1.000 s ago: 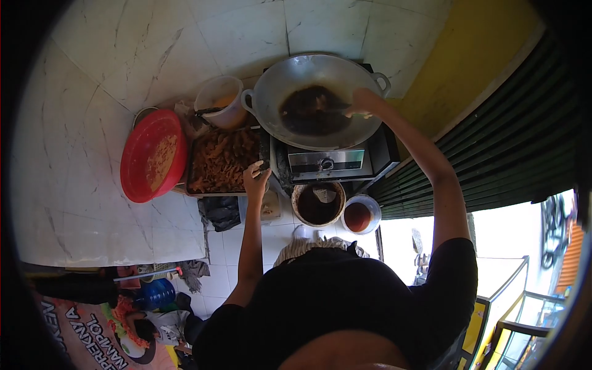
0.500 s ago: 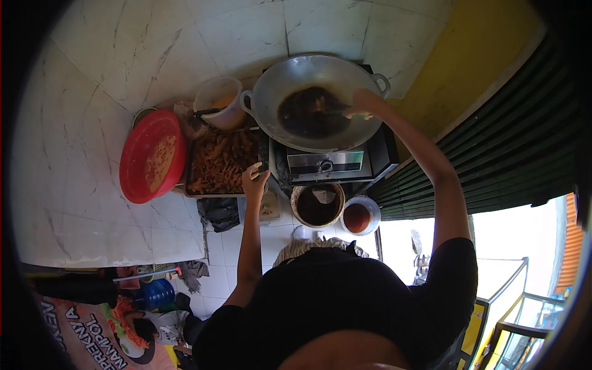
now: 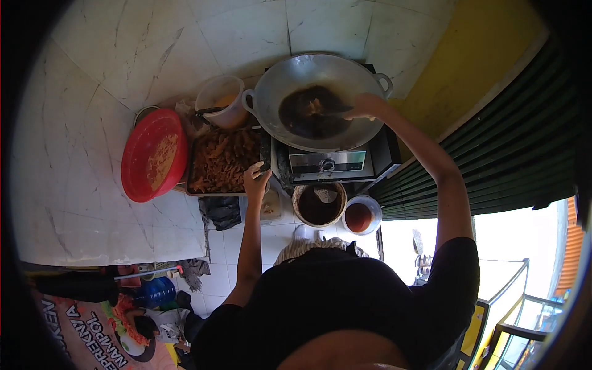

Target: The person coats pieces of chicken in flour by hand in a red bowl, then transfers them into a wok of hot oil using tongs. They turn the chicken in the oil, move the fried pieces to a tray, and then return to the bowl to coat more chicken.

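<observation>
A large metal wok [image 3: 308, 139] with dark oil stands on a gas stove [image 3: 327, 161]. My right hand [image 3: 365, 107] is closed round the handle of a dark utensil [image 3: 333, 113] that reaches into the oil. Its head cannot be made out. A pale brown piece of food [image 3: 316, 106] shows in the oil beside it. At the right front corner of a tray [image 3: 216, 195] heaped with brown fried pieces [image 3: 222, 161], my left hand [image 3: 256, 179] has its fingers bent over the dark counter edge [image 3: 265, 151].
Left of the tray sits a red basin [image 3: 131, 161] with pale powder. A clear bucket [image 3: 229, 117] of orange liquid stands behind it. Below the stove are a bucket [image 3: 317, 213] with a dark inside and a white bucket [image 3: 361, 216] of reddish liquid. Another person [image 3: 169, 324] is at lower left.
My right hand has dipped slightly, with the utensil's tip shifting a little in the oil. My left hand stays at the tray's corner.
</observation>
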### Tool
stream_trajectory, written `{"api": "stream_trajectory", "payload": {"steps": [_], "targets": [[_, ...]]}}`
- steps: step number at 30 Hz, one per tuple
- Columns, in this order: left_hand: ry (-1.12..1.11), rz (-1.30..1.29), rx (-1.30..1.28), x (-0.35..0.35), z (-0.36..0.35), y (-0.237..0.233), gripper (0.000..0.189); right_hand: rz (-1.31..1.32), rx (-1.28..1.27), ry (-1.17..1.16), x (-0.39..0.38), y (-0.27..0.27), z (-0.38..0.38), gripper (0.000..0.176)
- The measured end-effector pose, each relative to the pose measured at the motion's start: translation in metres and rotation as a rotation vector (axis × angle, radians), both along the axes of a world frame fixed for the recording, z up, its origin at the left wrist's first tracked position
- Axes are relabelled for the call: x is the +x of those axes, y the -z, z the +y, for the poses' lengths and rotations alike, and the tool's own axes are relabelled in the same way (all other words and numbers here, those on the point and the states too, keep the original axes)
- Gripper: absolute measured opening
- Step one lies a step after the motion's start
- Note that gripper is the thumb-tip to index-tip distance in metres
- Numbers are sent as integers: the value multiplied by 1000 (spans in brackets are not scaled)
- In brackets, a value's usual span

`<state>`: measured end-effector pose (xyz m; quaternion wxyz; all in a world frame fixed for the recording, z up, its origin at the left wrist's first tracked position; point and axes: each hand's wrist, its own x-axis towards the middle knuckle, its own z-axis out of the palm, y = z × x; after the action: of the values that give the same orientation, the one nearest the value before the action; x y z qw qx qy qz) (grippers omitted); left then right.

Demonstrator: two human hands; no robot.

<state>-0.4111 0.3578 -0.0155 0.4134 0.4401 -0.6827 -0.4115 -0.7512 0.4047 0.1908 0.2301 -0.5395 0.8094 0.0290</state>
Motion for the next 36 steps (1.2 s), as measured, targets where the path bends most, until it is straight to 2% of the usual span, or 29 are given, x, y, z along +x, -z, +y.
{"api": "stream_trajectory", "payload": {"steps": [2,4,8,10,14,20,25,31,36], "targets": [[19,14,-4,1,-2,2,36,95,39,-26,-2,9,-5,50],[15,9,7,1,-1,1,36,232,-27,-78,-2,19,-8,53],[19,23,7,1,-2,4,37,246,-11,-79,-1,28,-8,52],[17,22,2,1,-3,4,37,222,-81,-53,-3,24,-4,53],[7,25,17,0,0,1,36,192,-27,-46,-8,-3,9,55],[17,46,22,1,-1,2,36,291,-217,13,-27,-11,27,57],[2,19,33,1,1,-3,36,345,-208,-33,-28,-13,32,50],[12,26,4,1,0,1,36,400,-182,-89,-22,12,15,39],[15,11,6,1,2,-5,36,414,-212,-69,-23,26,1,36]]}}
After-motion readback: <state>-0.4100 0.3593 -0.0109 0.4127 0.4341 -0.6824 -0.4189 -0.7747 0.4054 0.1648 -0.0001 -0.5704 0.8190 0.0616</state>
